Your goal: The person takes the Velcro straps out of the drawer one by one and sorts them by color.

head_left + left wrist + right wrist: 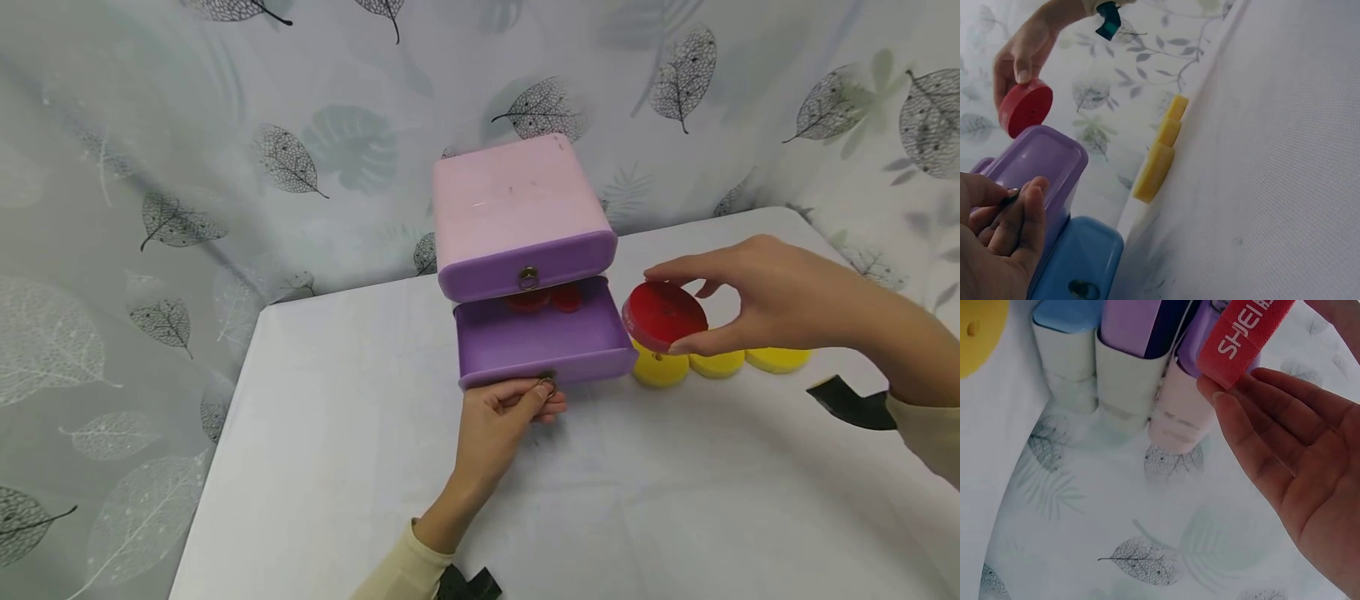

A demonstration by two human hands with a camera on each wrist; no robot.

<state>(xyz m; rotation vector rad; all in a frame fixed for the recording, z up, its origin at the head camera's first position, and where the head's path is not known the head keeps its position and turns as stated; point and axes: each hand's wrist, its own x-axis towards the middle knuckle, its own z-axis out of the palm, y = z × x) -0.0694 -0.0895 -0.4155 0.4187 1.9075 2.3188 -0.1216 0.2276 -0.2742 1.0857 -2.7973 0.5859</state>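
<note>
In the head view, my left hand pinches the ring pull on the front of a pulled-out purple drawer. Red round pieces lie at the back of that drawer, partly hidden under the tier above. To its right, my right hand grips a thick red disc by its edge, thumb on the near side and fingers on the far side. White lettering runs along the red disc's rim in the right wrist view. The disc is held up beside the drawer's right wall.
The drawer belongs to a stacked cabinet with a pink top and a closed purple upper drawer. A blue drawer front sits below. Three yellow discs lie in a row on the white table. Leaf-patterned cloth hangs behind.
</note>
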